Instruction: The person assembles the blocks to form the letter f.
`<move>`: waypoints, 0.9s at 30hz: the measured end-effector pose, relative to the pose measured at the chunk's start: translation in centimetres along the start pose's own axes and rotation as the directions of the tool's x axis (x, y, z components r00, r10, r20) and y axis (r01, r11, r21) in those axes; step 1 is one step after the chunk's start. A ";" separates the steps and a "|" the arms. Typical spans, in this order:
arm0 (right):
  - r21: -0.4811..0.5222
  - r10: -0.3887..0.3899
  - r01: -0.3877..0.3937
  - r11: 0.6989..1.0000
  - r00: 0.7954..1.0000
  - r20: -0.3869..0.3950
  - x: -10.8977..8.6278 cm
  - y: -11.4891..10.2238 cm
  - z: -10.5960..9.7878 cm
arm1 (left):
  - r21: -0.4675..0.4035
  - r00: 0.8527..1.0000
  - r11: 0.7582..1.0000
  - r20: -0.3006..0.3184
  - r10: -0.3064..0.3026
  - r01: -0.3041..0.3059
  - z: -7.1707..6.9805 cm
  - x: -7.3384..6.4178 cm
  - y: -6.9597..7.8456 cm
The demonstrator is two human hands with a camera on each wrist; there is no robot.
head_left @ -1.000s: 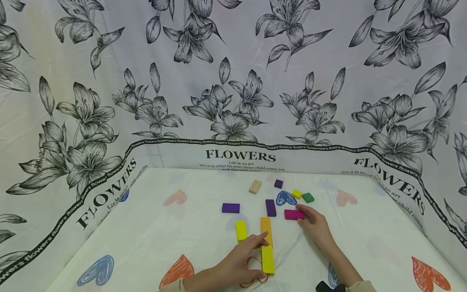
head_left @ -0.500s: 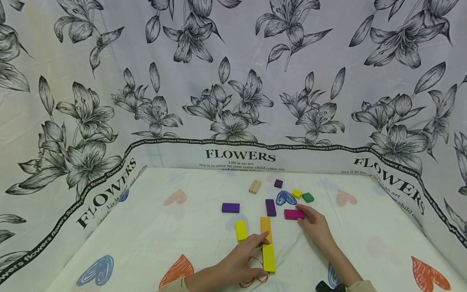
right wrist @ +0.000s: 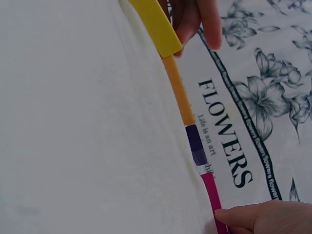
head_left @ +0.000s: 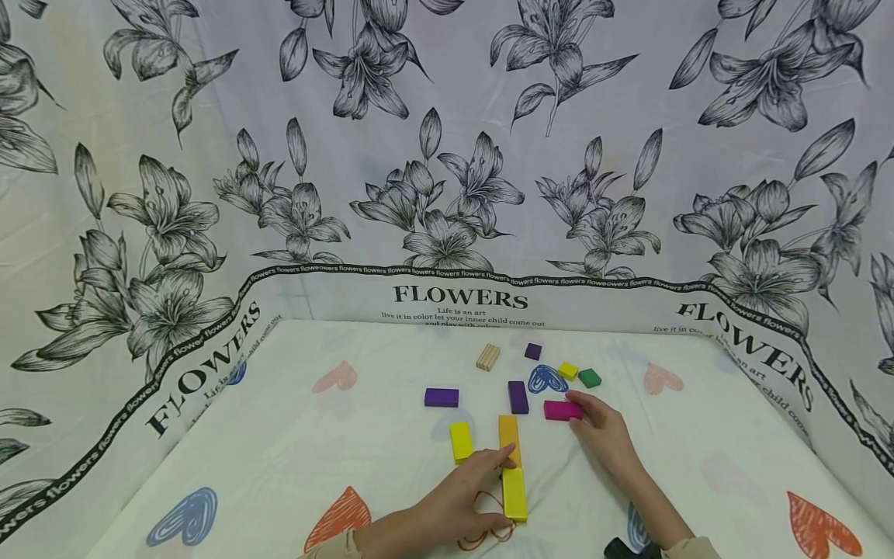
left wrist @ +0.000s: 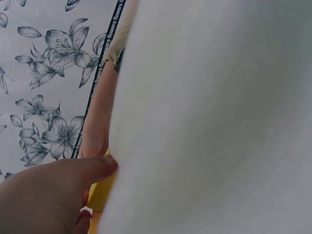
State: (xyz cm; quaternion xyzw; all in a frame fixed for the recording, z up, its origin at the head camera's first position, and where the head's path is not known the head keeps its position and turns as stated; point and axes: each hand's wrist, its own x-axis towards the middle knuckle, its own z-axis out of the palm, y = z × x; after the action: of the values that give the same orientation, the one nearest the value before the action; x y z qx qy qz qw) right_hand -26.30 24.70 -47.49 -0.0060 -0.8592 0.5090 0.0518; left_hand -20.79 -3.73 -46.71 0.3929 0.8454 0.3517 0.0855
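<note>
My left hand (head_left: 454,505) rests at the near edge of the desk (head_left: 279,450), fingers curled round the long yellow wooden block (head_left: 514,494): the forefinger lies across its far end and the thumb sits against its near left side. That block lies flat with its long axis running from 6 o'clock to 12 o'clock, its far end pointing away from me. It butts end to end against the orange rectangular wooden block (head_left: 509,436), which carries on the same line towards 12 o'clock. At 9 o'clock of the orange block, just beside it, lies the short yellow wooden block (head_left: 461,442), also lengthwise away from me.

My right hand (head_left: 606,436) reaches out at 2 o'clock of the yellow block, its fingertips pinching the right end of the magenta rectangular wooden block (head_left: 562,410). That block lies flat, its long axis running from 9 o'clock to 3 o'clock. In the right wrist view the same fingertips (right wrist: 243,217) close on its end.

Beyond the orange block, towards 12 o'clock, lies a dark purple upright-lying block (head_left: 518,397); a second purple block (head_left: 441,397) lies crosswise at 10 o'clock. Farther off sit a pale ridged wooden piece (head_left: 488,357), a small purple cube (head_left: 533,352), a small yellow cube (head_left: 568,370) and a small green cube (head_left: 590,378).
</note>
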 end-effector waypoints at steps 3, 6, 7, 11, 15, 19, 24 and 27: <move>-0.003 0.005 -0.005 1.000 1.000 -0.001 0.0 0.0 0.0 | 0.002 1.000 1.000 0.001 0.003 -0.003 0.0 0.0 -0.1; -0.007 0.007 -0.007 1.000 1.000 -0.001 0.0 0.0 0.0 | -0.006 1.000 1.000 0.006 -0.012 0.012 0.0 0.0 0.0; -0.007 0.009 -0.009 1.000 1.000 -0.001 -0.1 0.0 0.0 | -0.012 1.000 1.000 0.009 -0.020 0.020 0.0 0.0 0.0; -0.004 0.012 -0.012 1.000 1.000 0.001 -0.1 0.0 0.0 | -0.018 0.999 0.999 0.015 -0.031 0.032 0.0 0.1 0.0; -0.003 0.014 -0.014 1.000 1.000 0.001 -0.1 0.0 0.0 | -0.017 1.000 1.000 0.016 -0.021 0.021 0.0 0.0 0.0; -0.005 0.019 -0.019 1.000 1.000 0.001 -0.1 -0.1 0.0 | -0.009 1.000 1.000 0.015 -0.010 0.010 0.0 0.0 -0.1; -0.006 0.023 -0.023 1.000 1.000 0.002 -0.1 -0.1 0.1 | -0.044 0.999 0.998 0.018 -0.051 0.052 0.1 0.2 -0.1; -0.005 0.023 -0.023 1.000 1.000 0.000 -0.1 0.0 0.1 | -0.092 0.997 0.993 0.019 -0.073 0.074 0.2 0.4 0.0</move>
State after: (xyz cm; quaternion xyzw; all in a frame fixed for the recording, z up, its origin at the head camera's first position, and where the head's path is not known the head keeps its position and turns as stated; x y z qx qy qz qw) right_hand -26.24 24.64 -47.50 -0.0158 -0.8603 0.5075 0.0458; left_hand -21.02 -3.31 -46.83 0.3596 0.8415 0.3841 0.1229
